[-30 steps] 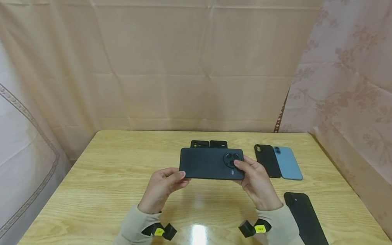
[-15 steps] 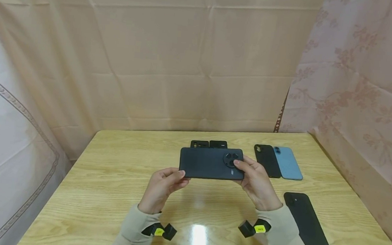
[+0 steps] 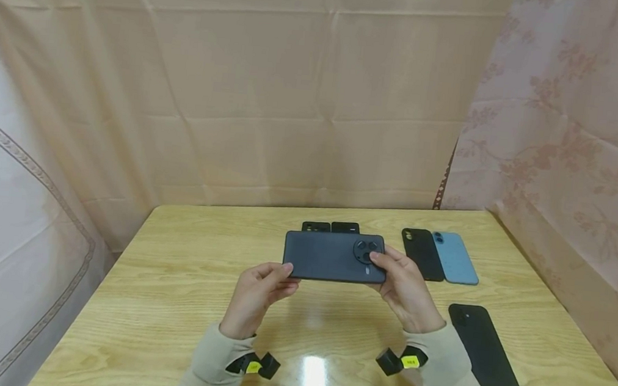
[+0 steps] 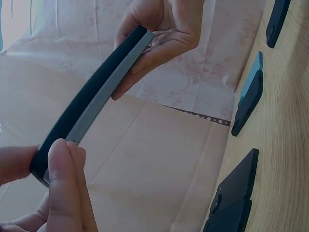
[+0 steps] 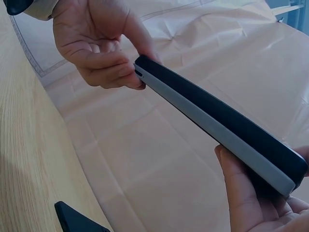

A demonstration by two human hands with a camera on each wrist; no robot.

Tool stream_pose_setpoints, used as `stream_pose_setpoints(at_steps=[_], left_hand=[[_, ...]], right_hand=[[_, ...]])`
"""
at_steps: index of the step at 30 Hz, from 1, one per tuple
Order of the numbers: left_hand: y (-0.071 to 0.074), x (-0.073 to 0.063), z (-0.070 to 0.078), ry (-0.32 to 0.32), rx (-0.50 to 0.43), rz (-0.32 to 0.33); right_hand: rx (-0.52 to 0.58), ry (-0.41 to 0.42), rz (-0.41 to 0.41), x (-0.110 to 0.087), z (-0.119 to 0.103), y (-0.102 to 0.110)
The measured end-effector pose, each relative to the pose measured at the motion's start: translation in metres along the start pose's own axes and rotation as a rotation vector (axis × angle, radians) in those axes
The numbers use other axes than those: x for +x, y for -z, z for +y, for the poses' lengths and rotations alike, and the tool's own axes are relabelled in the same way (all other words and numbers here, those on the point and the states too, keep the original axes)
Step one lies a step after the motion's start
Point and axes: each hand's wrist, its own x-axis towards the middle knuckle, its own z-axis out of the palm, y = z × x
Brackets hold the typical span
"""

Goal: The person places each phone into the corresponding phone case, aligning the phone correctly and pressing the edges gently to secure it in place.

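A dark blue-black smartphone (image 3: 322,258) is held lengthwise in the air above the table, its back with a round camera ring turned up toward the head view. At its left end, my left hand (image 3: 257,293) pinches the near corner between thumb and fingers. My right hand (image 3: 408,290) grips the other end, thumb on the camera ring and fingers underneath. In the left wrist view the smartphone (image 4: 101,92) shows a dark back and a grey long side. From the right wrist, the same grey side of the smartphone (image 5: 217,128) slants between both hands.
Behind the held phone lie two dark phone-shaped pieces (image 3: 345,227), partly hidden. A black phone-shaped piece (image 3: 423,258) touches a light blue one (image 3: 455,258) at the back right. Another black one (image 3: 485,349) lies by the right forearm. Cloth (image 3: 323,96) hangs behind the wooden table (image 3: 167,303).
Both hands keep the same hold on the smartphone. Its tilt shifts very slightly, and the head view moves a little.
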Motion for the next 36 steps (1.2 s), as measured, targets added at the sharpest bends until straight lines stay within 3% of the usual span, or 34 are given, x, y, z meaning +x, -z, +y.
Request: stream_pose_setpoints(at_steps=[10, 24, 36], left_hand=[[0.0011, -0.0008, -0.0013, -0.003, -0.012, 0.009], [-0.0003, -0.0014, 0.0002, -0.013, -0.026, 0.010], [-0.0002, -0.0013, 0.0015, -0.021, -0.037, -0.036]], right_hand=[[-0.029, 0.001, -0.012, -0.0001, 0.0014, -0.0005], [0.022, -0.006, -0.020, 0.0021, 0.0027, 0.0009], [0.043, -0.004, -0.015, 0.0004, 0.0021, -0.0007]])
